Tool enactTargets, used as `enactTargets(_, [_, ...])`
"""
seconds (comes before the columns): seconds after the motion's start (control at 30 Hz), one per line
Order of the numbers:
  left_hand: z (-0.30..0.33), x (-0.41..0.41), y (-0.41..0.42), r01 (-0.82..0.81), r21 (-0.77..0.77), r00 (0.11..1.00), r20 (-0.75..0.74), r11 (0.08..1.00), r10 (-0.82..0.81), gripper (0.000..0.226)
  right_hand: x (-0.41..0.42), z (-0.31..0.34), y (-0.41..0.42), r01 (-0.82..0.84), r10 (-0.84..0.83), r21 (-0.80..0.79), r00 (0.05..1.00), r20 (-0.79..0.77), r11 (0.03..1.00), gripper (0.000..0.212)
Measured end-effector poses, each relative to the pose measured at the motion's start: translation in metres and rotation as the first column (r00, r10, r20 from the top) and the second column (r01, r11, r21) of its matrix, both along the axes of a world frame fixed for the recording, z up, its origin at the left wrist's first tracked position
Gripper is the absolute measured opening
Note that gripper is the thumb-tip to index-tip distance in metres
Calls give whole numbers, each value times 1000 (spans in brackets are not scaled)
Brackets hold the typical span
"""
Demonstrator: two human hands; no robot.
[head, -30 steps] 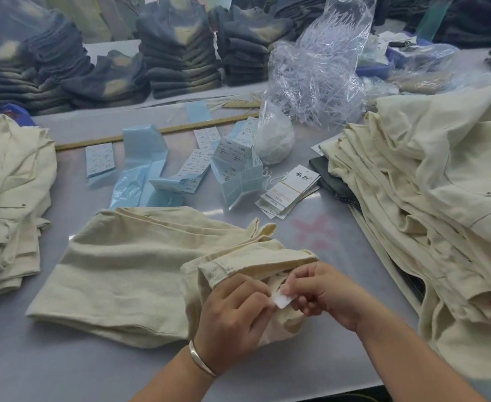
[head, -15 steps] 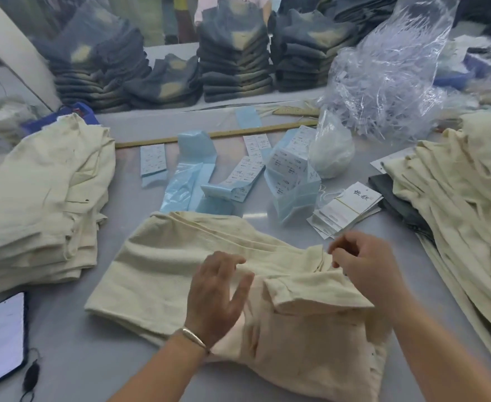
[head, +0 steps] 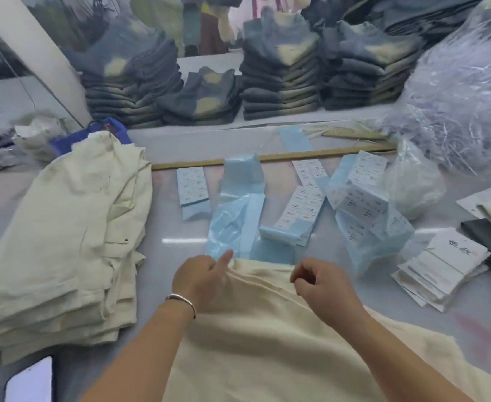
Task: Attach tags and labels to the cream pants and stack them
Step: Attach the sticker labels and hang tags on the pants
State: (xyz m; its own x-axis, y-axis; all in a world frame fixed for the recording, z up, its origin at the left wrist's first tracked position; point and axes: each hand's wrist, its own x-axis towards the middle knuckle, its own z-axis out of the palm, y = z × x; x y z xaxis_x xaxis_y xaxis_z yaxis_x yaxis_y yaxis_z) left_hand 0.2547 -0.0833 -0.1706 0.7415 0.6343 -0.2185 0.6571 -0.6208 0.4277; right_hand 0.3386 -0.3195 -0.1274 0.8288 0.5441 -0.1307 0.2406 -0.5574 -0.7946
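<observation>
Head view: the cream pants [head: 267, 338] lie on the grey tabletop [head: 163, 227] directly in front of the person, their far edge just short of the blue label sheets [head: 235, 216]. The left hand [head: 200, 281] rests on that far edge with most fingers curled into the cloth and the forefinger pointing forward; its grip looks like a pinch on a fold, though the fingertips are partly hidden. The right hand [head: 319, 285] hovers over the same edge with fingers bent loosely; whether it holds any cloth I cannot tell.

The step in hand seems to be folding or squaring the piece before it joins the stack of cream pants [head: 64, 242] at the left. To do it well, both hands should take the edge at matching points, pull it taut and flat, and lift it clear of the loose sheets so none get dragged.

The cloth is a matte, soft woven fabric that creases easily and forms ridges near the fingers. The label sheets are thin, glossy, pale blue backing with white printed stickers. The hang tags [head: 444, 271] at the right are stiff white cards, fanned in a pile.
</observation>
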Motion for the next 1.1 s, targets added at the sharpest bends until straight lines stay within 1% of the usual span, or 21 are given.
enactTargets(0.03, [-2,4,6,-52,-50,998,35,997,54,76,1,-5,13,-6,6,-9,1000,7,1000,18])
enactTargets(0.07, [-3,11,14,-70,-54,995,63,996,73,71,1,-10,26,-20,20,-19,1000,13,1000,17])
enactTargets(0.17, [-2,42,32,-72,46,988,139,996,65,30,-2,-26,58,-60,61,-28,998,13,998,19])
enactTargets(0.2, [-1,54,34,-71,36,990,122,997,66,32,-3,-30,66,-62,62,-20,998,16,998,19])
enactTargets(0.3, [-6,83,32,-55,19,996,-65,998,56,98,-1,-41,89,-31,30,44,999,27,999,19])
enactTargets(0.33, [-10,89,29,-44,26,993,-112,999,47,114,2,-43,96,-16,15,76,1000,16,997,23])
enactTargets(0.37, [-13,95,26,-42,15,990,-137,999,43,124,5,-44,103,-2,2,109,1000,0,994,28])
enactTargets(0.4, [-17,99,23,-49,-16,988,-145,999,46,128,8,-46,111,9,-6,134,1000,-18,991,33])
enactTargets(0.43, [-19,104,21,-59,-48,987,-153,997,52,125,12,-48,117,20,-15,149,999,-38,989,38])
enactTargets(0.47, [-21,108,20,-62,-56,986,-161,996,52,113,16,-49,123,39,-30,151,998,-63,988,42])
enactTargets(0.5, [-22,112,19,-50,-32,985,-167,998,44,95,20,-50,129,61,-49,144,995,-89,988,46])
enactTargets(0.53, [-22,114,18,-25,16,984,-176,1000,28,79,26,-52,134,83,-69,128,992,-105,988,50])
enactTargets(0.6, [-20,115,17,41,142,976,-216,989,-9,64,41,-55,147,127,-119,89,989,-87,988,52])
enactTargets(0.7, [-24,108,14,74,204,974,-225,976,-26,62,68,-55,166,250,-246,55,966,-81,967,42])
enactTargets(0.73, [-25,103,12,63,206,975,-221,977,-16,66,76,-53,170,306,-300,43,947,-117,951,40])
enactTargets(0.8, [-29,94,9,46,212,976,-219,976,2,75,91,-51,178,391,-375,29,899,-227,920,49])
enactTargets(0.87, [-32,87,9,0,152,984,-174,988,27,80,97,-50,185,428,-406,6,862,-303,904,56])
enactTargets(0.9, [-32,84,10,-40,90,992,-113,995,50,83,98,-51,189,431,-413,-16,852,-321,902,59])
enactTargets(0.97, [-31,78,14,-139,-56,987,71,989,143,95,97,-57,194,435,-429,-57,845,-321,899,60])
enactTargets(1.03, [-29,71,22,-249,-219,930,217,943,296,104,94,-62,197,418,-420,-79,850,-319,905,51])
enactTargets(1.1, [-28,65,32,-330,-379,865,246,864,438,104,94,-64,197,407,-400,-64,838,-371,911,30])
